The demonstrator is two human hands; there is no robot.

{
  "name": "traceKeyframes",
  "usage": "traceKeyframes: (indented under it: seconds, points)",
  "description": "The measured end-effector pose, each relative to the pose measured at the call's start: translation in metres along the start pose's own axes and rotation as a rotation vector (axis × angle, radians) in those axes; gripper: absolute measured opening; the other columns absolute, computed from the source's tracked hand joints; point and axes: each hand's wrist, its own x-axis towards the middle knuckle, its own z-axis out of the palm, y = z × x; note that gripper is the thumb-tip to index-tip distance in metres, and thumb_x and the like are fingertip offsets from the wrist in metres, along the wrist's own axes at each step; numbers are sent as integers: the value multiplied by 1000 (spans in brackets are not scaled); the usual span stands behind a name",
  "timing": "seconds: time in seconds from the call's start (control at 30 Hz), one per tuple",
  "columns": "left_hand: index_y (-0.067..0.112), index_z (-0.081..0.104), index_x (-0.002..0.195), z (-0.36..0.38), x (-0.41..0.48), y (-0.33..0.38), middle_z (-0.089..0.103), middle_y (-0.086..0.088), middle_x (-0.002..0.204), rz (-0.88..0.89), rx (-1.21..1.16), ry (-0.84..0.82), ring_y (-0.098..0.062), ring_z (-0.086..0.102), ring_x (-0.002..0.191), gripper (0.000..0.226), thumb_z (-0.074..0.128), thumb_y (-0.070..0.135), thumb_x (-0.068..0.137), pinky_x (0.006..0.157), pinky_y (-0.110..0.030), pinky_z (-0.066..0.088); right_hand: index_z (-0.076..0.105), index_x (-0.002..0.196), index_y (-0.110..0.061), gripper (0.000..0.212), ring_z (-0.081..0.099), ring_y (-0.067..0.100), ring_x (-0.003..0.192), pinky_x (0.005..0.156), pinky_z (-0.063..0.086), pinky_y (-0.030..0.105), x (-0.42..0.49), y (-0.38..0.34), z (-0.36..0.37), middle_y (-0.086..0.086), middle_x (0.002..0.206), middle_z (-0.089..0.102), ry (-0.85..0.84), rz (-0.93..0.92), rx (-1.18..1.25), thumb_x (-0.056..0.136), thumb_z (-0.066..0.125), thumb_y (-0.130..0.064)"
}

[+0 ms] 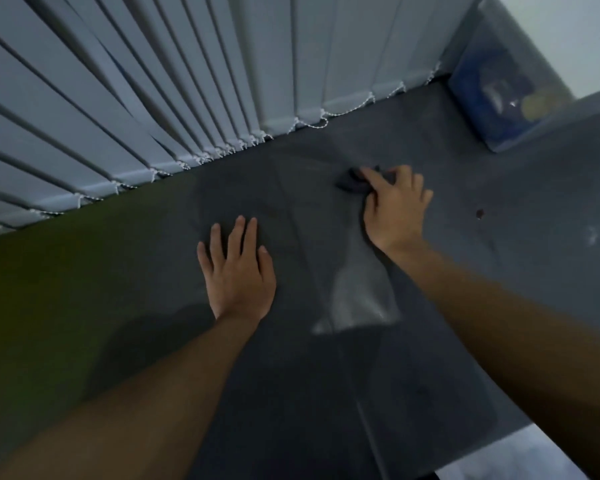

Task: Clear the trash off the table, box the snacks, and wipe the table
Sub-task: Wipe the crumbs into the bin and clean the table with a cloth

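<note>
Both forearms reach out over the grey tabletop [326, 375]. The left hand [238, 271] lies flat with fingers spread, gripping nothing, a good brace. The right hand [394, 206], beyond and right of it, bunches a dark cloth [352, 183]. Wiping looks under way; press evenly and overlap passes toward the brown spot [479, 213] right of the cloth. The cloth is crumpled, small and blurred.

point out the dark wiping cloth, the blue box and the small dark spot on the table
dark crumpled wiping cloth [352, 183]: head view, on the bunched part showing left of the right hand's fingers
blue box [492, 98]: head view, on its blurred top face, far right corner
small dark round spot [479, 213]: head view, on its centre
</note>
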Motion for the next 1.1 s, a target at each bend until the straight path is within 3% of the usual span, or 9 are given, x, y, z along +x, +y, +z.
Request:
traceKeyframes:
  seconds: [0.13, 0.27, 0.43, 0.5, 0.67, 0.8, 0.87, 1.03, 1.1]
  points:
    - [14, 53, 139, -3, 16, 13, 53, -8, 139, 47, -80, 101, -34, 39, 133, 46, 45, 28, 96, 117, -54, 27, 59, 133, -32, 51, 48, 36, 99, 79, 36, 43, -29, 4, -2, 10, 115, 52, -20, -109, 5, 84, 56, -16]
    - [19, 44, 149, -3, 52, 58, 43, -6, 150, 171, -163, 57, -33, 30, 144, 51, 46, 30, 99, 123, -52, 14, 57, 135, -35, 49, 49, 32, 98, 80, 35, 43, -39, 28, -9, 6, 115, 53, -70, -378, -71, 88, 57, -20]
    - [32, 13, 160, 12, 83, 112, 4, 8, 168, 160, -94, -107, -31, -7, 154, 61, 29, 47, 104, 121, -59, -6, 52, 139, -35, 48, 43, 34, 106, 85, 27, 42, -10, 44, -12, 11, 120, 47, 72, 303, -29, 93, 52, -20]
    - [35, 3, 160, 20, 82, 117, -3, 11, 168, 158, 43, -117, -34, -12, 153, 60, 16, 51, 104, 118, -65, -6, 51, 141, -33, 49, 42, 33, 104, 84, 29, 42, -12, 34, -8, 11, 119, 47, 63, 278, -14, 94, 50, -21]
    - [37, -6, 159, 25, 81, 123, -10, 13, 167, 131, 122, -116, -35, -14, 153, 59, 6, 52, 103, 117, -67, -3, 56, 139, -30, 44, 47, 31, 96, 78, 29, 39, 3, 58, -5, 11, 112, 53, 71, -180, -32, 95, 52, -24]
    - [37, -9, 158, 26, 81, 124, -12, 12, 167, 123, 152, -115, -35, -14, 153, 59, 4, 52, 103, 118, -66, -1, 50, 142, -35, 50, 45, 33, 109, 86, 30, 41, 68, 75, -4, 11, 122, 48, 115, 234, -48, 95, 49, -19]
    - [37, -10, 158, 26, 82, 124, -11, 12, 167, 120, 168, -113, -34, -13, 153, 59, 4, 52, 102, 118, -66, 0, 52, 141, -32, 49, 45, 33, 110, 88, 32, 41, 81, 65, 0, 12, 123, 49, 108, 287, 6, 94, 49, -17]
    - [37, -12, 158, 27, 83, 123, -13, 12, 167, 120, 192, -115, -34, -12, 153, 60, 2, 53, 102, 118, -66, 2, 60, 136, -26, 46, 52, 34, 97, 80, 35, 40, 69, 61, 9, 15, 112, 55, 21, -300, 98, 91, 51, -20]
    - [36, -10, 158, 26, 84, 124, -11, 12, 167, 121, 194, -111, -34, -11, 153, 60, 4, 53, 102, 118, -66, 2, 59, 136, -29, 46, 52, 35, 99, 82, 34, 41, 89, 75, 8, 14, 114, 55, 35, -304, 45, 91, 52, -20]
